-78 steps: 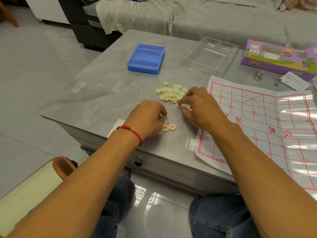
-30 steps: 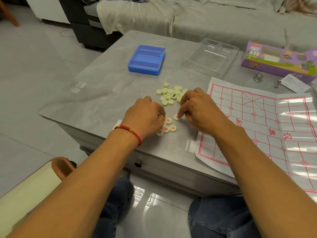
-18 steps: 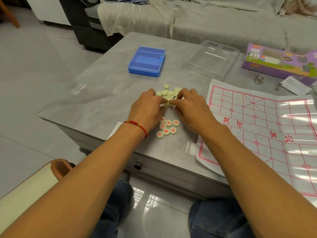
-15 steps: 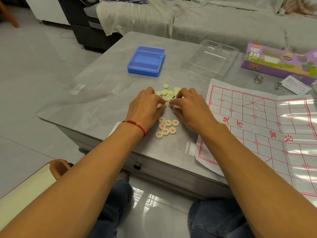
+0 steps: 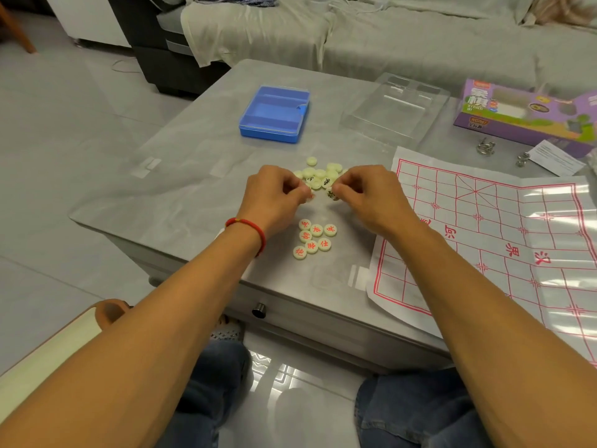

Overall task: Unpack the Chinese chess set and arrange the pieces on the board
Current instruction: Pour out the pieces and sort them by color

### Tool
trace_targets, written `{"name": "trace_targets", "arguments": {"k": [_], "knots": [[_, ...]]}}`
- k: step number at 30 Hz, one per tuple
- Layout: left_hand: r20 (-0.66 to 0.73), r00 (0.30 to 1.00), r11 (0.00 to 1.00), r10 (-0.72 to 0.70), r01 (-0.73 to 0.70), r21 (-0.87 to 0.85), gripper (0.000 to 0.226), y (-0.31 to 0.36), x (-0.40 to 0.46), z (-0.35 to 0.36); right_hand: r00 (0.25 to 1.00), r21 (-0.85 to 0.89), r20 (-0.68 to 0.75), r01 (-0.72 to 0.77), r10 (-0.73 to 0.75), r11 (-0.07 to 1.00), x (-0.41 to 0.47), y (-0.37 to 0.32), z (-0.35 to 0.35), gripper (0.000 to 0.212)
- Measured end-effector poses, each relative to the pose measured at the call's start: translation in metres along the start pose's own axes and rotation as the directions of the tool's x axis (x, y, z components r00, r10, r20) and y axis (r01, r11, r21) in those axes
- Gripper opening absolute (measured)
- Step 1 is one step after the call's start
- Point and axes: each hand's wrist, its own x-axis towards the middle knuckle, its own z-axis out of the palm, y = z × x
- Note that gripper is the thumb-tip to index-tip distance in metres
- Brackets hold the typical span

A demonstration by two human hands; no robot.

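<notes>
A heap of cream chess pieces [image 5: 319, 174] lies mid-table, mostly face down, a few showing black characters. Nearer me, several face-up pieces with red characters [image 5: 314, 238] sit in a tight cluster. My left hand [image 5: 274, 198], with a red string on its wrist, pinches one piece at the heap's near edge. My right hand [image 5: 368, 198] pinches another piece with a black character just beside it. The paper board [image 5: 504, 240], white with a red grid under glossy film, lies flat to the right with no pieces on it.
A blue plastic case [image 5: 274, 114] sits behind the heap. A clear plastic tray [image 5: 394, 108] lies behind the board, a purple game box [image 5: 523, 113], metal ring puzzles [image 5: 486, 147] and a leaflet [image 5: 552, 158] at far right. A sofa stands behind the table; my knees are below its front edge.
Both hands moved from the red cluster up to the heap, each pinched a piece, and now lift them slightly toward me. The red cluster has gained pieces.
</notes>
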Motion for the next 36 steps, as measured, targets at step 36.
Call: {"name": "trace_targets", "arguments": {"k": [36], "knots": [[0.108,0.991,0.933,0.083,-0.115,0.341,0.013,-0.002,-0.004,0.009,0.986,-0.369,-0.059,0.122,-0.155,0.921,0.01,0.02,0.012,0.031]]}}
